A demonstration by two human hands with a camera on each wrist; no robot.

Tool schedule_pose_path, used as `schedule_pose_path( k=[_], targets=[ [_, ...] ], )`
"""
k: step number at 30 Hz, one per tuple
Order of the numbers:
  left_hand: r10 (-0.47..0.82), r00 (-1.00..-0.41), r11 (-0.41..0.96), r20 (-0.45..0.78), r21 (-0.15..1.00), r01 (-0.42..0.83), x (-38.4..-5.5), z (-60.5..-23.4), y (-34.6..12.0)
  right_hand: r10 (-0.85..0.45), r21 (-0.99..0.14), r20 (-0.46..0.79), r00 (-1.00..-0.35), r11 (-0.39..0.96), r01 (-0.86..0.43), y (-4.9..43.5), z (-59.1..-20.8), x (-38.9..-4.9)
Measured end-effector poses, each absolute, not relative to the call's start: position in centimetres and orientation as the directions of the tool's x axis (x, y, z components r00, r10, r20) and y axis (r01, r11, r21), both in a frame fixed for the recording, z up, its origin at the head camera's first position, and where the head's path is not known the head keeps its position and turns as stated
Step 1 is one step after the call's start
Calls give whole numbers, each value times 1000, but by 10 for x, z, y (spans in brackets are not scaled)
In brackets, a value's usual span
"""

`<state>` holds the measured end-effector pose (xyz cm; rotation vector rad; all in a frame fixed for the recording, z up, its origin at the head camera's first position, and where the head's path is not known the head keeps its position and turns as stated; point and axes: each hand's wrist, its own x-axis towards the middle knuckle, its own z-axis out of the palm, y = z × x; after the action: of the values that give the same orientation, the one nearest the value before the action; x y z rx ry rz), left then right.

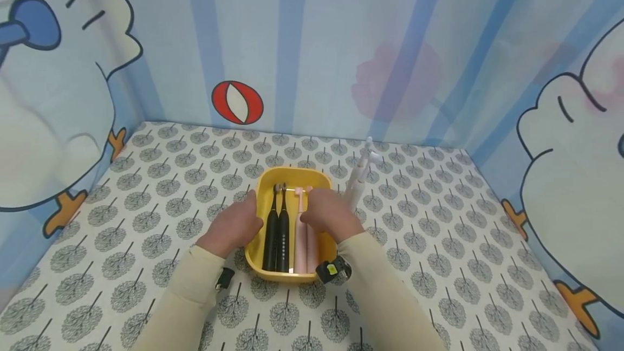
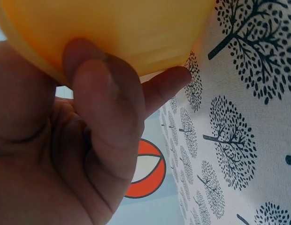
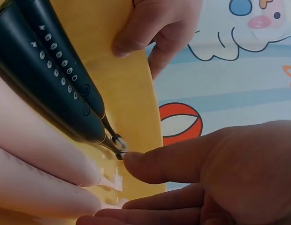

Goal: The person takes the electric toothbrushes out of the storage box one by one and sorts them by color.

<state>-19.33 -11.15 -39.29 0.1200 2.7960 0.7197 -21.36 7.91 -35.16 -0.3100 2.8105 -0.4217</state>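
Pinching yellow tray point(image 1: 292, 173) mid-frame with left hand point(image 1: 235, 225), held right hand point(image 1: 331, 213) spread over pink toothbrushes point(image 1: 300, 242); risked tipping it through one-sided tugging.

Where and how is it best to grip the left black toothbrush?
Probably grip the left black toothbrush by its thick handle, from above, slightly leftward: the yellow box is open on top, the neck is thin, and the other black toothbrush lies close on its right.
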Motion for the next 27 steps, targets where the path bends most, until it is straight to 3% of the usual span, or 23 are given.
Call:
schedule_pose_path(
  k=[11,27],
  targets=[
    [149,-967,862,-208,506,24,-193,-394,-115,-220,-320,-273,-937,939,-127,74,-358,-222],
    [167,-970,859,-177,510,55,-191,-391,-113,-165,-222,-350,-922,971,-89,68,-362,-231]
  ],
)
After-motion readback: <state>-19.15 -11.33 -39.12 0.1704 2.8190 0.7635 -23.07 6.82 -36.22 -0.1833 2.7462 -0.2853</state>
